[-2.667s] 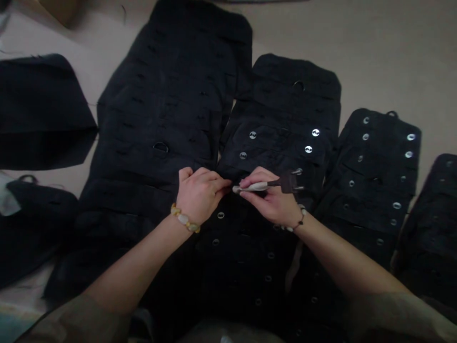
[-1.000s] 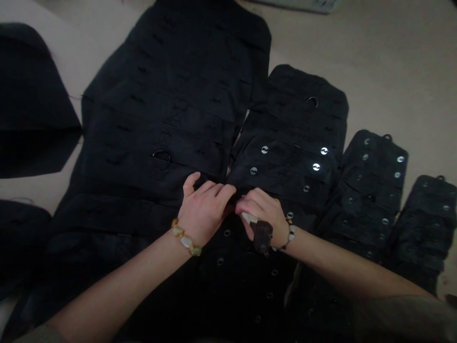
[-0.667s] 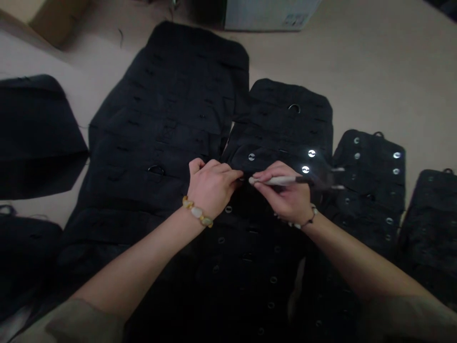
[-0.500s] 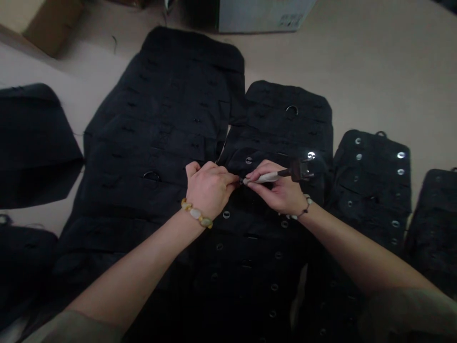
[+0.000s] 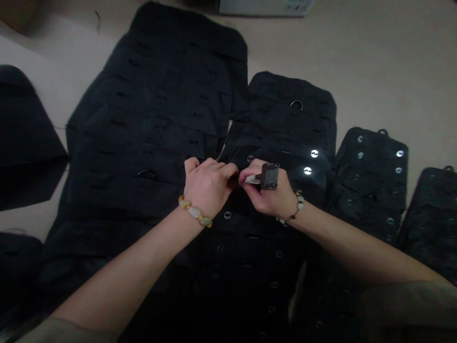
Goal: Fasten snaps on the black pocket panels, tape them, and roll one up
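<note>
My right hand (image 5: pixel 267 188) is closed round a slim tool (image 5: pixel 253 179) with a whitish shaft and a dark, boxy end tilted up toward me. The tool's tip is hidden at the fingertips. Close beside it, my left hand (image 5: pixel 210 183) has its fingers curled and pinched against the black fabric piece (image 5: pixel 260 126); what lies between them is hidden. Round metal fasteners dot this piece, such as a fastener (image 5: pixel 227 215) just below the hands and a shiny fastener (image 5: pixel 314 154) to the right. A metal D-ring (image 5: pixel 296 105) is near its top.
A larger black fabric piece (image 5: pixel 171 95) with a D-ring lies to the left. Smaller black pieces with fasteners (image 5: pixel 378 143) lie to the right, and another dark piece (image 5: pixel 28 143) at far left. A pale box (image 5: pixel 264 7) stands at the back of the light surface (image 5: pixel 374 62).
My right hand has turned the tool, so its dark end has swung left and more toward me. The hands have drawn closer together. The view has tipped slightly downward.
</note>
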`<state>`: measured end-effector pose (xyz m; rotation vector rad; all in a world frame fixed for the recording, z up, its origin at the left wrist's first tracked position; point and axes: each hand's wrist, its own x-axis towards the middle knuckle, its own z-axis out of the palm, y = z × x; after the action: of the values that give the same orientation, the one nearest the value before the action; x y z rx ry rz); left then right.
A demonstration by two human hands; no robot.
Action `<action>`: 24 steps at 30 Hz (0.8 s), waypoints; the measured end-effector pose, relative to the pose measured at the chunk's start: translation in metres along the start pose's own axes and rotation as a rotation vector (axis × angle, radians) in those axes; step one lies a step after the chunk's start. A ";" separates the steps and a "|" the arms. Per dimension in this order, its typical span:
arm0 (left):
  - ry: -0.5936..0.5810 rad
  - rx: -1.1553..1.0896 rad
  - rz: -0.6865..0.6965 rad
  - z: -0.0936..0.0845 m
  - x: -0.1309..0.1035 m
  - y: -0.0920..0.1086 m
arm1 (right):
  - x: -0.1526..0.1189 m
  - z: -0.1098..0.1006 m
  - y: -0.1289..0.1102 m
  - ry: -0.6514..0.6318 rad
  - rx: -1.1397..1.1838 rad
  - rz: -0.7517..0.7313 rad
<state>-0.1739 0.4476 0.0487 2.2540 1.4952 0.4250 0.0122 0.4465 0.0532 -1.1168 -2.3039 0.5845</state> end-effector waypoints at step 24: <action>-0.097 0.123 0.041 -0.022 0.001 0.015 | -0.009 0.000 -0.005 -0.066 -0.148 -0.035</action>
<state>-0.1719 0.4467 0.0748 2.3674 1.4645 0.2380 0.0140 0.4365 0.0538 -1.1377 -2.4515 0.4498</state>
